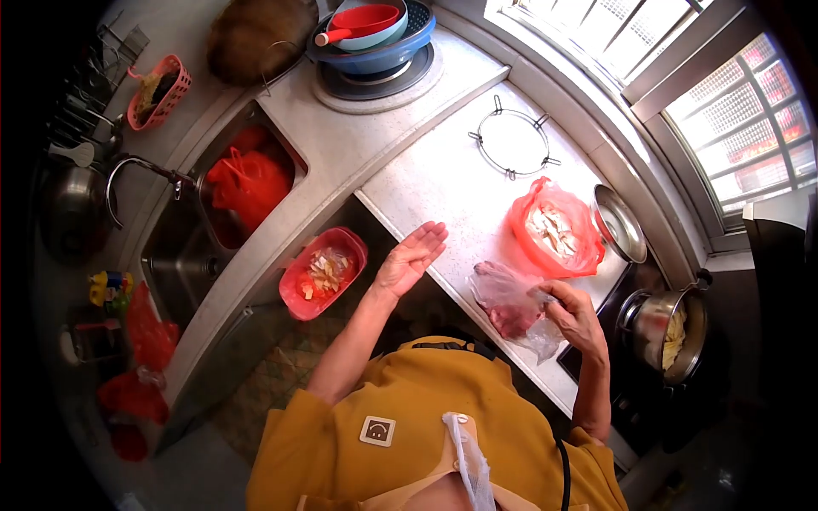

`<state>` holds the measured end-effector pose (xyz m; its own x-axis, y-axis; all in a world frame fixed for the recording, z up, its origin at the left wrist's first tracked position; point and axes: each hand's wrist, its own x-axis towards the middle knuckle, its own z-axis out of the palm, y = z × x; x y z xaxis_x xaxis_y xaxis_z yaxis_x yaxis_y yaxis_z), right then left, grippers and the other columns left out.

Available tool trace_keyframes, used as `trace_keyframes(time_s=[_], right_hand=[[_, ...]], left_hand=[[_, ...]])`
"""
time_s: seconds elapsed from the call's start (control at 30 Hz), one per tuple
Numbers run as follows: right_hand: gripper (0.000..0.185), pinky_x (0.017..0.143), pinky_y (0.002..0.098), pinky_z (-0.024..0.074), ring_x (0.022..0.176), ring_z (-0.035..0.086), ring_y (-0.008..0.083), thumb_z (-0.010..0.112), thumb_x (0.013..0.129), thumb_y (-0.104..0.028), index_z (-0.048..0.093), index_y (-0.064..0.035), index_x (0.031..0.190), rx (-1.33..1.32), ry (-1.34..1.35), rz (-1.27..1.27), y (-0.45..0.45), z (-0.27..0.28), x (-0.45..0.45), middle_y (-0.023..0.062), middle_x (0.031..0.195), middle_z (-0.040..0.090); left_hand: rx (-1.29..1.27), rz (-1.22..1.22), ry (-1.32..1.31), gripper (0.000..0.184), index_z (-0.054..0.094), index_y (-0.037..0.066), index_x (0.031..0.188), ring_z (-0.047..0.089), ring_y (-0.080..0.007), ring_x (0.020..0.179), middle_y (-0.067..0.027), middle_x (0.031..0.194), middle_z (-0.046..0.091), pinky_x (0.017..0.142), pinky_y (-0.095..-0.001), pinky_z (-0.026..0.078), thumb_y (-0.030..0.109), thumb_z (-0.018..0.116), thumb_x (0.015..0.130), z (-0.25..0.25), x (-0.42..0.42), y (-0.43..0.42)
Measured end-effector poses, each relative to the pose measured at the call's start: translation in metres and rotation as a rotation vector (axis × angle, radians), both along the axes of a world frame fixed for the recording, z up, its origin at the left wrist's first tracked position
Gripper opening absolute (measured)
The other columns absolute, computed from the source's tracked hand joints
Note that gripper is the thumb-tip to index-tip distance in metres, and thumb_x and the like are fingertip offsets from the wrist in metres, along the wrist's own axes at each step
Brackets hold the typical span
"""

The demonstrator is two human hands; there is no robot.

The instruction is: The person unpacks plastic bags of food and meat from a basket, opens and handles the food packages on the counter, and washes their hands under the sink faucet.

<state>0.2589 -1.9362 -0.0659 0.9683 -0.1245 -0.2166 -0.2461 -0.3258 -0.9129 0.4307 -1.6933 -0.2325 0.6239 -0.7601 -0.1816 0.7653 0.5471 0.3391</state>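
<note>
Over the counter's front edge, my left hand (412, 259) is raised with its palm up and fingers stretched out, holding nothing. My right hand (573, 317) pinches the top of a clear plastic bag (541, 338) with dark red meat (514, 313) in it, which lies at the counter's edge. Just behind that bag sits an open red plastic bag (527, 223) holding pale pieces (555, 228). To the left of my left hand, below counter level, is a pink bin (294, 281) with scraps inside.
A metal lid (619, 223) leans by the window side, near a steel pot (654, 328) on the right. A wire ring stand (480, 146) is on the counter (426, 192). Stacked basins (366, 60) stand at the back. The sink (298, 175) at left holds a red bag (249, 186).
</note>
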Motion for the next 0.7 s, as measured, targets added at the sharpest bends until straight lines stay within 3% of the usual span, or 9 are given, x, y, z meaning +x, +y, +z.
trace_keyframes(time_s=[0.13,0.23,0.37,0.43,0.7], right_hand=[[0.026,0.062,0.0237,0.0447,0.067,0.054,0.0103,0.045,0.076,0.003,0.060,0.0043,0.097,-0.029,-0.025,0.041,-0.005,-0.011,0.006,0.0057,0.075,0.059],[0.026,0.062,0.0233,0.0450,0.067,0.054,0.0098,0.045,0.077,0.003,0.061,0.0047,0.097,0.016,-0.073,0.020,-0.003,-0.024,0.012,0.0047,0.077,0.059],[0.026,0.063,0.0232,0.0453,0.068,0.054,0.0093,0.044,0.078,0.003,0.060,0.0052,0.098,0.069,-0.077,0.026,-0.002,-0.036,0.021,0.0038,0.078,0.060],[0.025,0.063,0.0232,0.0453,0.068,0.054,0.0092,0.044,0.080,0.002,0.059,0.0052,0.100,0.108,-0.072,0.015,-0.002,-0.041,0.025,0.0036,0.079,0.060],[0.023,0.063,0.0228,0.0445,0.069,0.054,0.0094,0.043,0.083,0.000,0.059,0.0051,0.099,0.142,-0.098,0.063,0.010,-0.045,0.062,0.0028,0.077,0.058]], left_hand=[[0.009,0.117,0.003,0.055,0.039,-0.002,0.132,0.031,-0.0267,0.134,-0.0154,0.141,0.037,0.113,-0.0397,0.025,-0.012,0.041,0.078,0.002,-0.002,0.018],[-0.047,0.210,0.105,0.049,0.041,-0.001,0.130,0.034,-0.0267,0.132,-0.0156,0.138,0.040,0.111,-0.0405,0.026,0.000,0.046,0.082,0.000,-0.002,0.030],[-0.095,0.253,0.164,0.045,0.042,-0.001,0.129,0.035,-0.0273,0.131,-0.0161,0.137,0.043,0.111,-0.0406,0.027,0.003,0.045,0.084,0.000,-0.007,0.044],[-0.101,0.277,0.184,0.041,0.045,-0.002,0.128,0.037,-0.0282,0.130,-0.0169,0.135,0.045,0.111,-0.0416,0.026,0.011,0.046,0.089,-0.001,-0.009,0.049],[-0.220,0.336,0.235,0.046,0.044,-0.003,0.129,0.033,-0.0284,0.133,-0.0170,0.139,0.041,0.112,-0.0430,0.023,0.027,0.043,0.094,-0.002,-0.018,0.067]])
